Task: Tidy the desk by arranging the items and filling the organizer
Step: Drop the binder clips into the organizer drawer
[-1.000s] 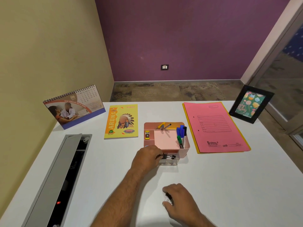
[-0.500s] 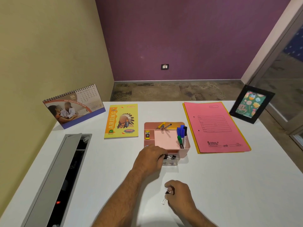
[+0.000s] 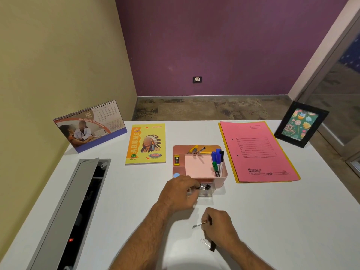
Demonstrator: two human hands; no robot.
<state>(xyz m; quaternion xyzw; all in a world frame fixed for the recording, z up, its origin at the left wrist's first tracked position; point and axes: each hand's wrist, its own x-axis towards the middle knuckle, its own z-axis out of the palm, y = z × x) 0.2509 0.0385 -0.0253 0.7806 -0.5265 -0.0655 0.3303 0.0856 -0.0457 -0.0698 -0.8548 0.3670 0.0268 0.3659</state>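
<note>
The right hand [image 3: 220,225], which was flat on the desk [image 3: 292,221] a second ago, now pinches a binder clip [image 3: 200,224] and lifts it toward the clear drawer [image 3: 206,191] of the pink organizer [image 3: 224,173], where the left hand [image 3: 181,191] grips another clip, so filling goes on.

A white desk [image 3: 292,221] fills the lower frame, with a grey cable tray [image 3: 78,201] set into it at lower left. On it stand a calendar [image 3: 91,127] at upper left and a picture frame [image 3: 301,124] at upper right. Between them lie a yellow notebook [image 3: 146,144], a pink organizer [image 3: 224,175] at centre, a pink folder [image 3: 257,152], and a binder clip [image 3: 209,244] near the bottom.
</note>
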